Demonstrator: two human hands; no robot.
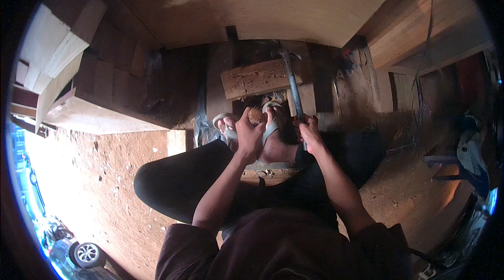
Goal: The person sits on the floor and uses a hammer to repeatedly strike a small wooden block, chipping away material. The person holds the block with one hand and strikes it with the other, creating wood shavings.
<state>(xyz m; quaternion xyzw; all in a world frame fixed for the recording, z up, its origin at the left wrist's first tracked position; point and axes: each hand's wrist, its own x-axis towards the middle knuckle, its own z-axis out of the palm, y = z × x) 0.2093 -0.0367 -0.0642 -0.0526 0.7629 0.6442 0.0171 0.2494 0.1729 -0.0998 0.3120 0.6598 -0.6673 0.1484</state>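
My left hand [248, 134] is closed around a small, rounded, brown, rough-topped piece [255, 116]; its exact kind is unclear. In my right hand [310, 134] is the lower handle of a claw hammer [293, 86], a long bluish-grey shaft. The hammer points away from me, its head over the right end of a thick wooden block [252, 81]. Whether head and block touch, I cannot tell. That block lies crosswise just beyond my sandalled feet [272, 122], and both hands hover near the feet.
A large wooden panel [273, 2] rises at the far side. Stacked boards [63, 54] stand at the left, with more timber [425, 23] at the upper right, where a dark cable hangs. Wood scraps litter the brown ground [115, 180]. A car wheel [88, 255] shows at the lower left.
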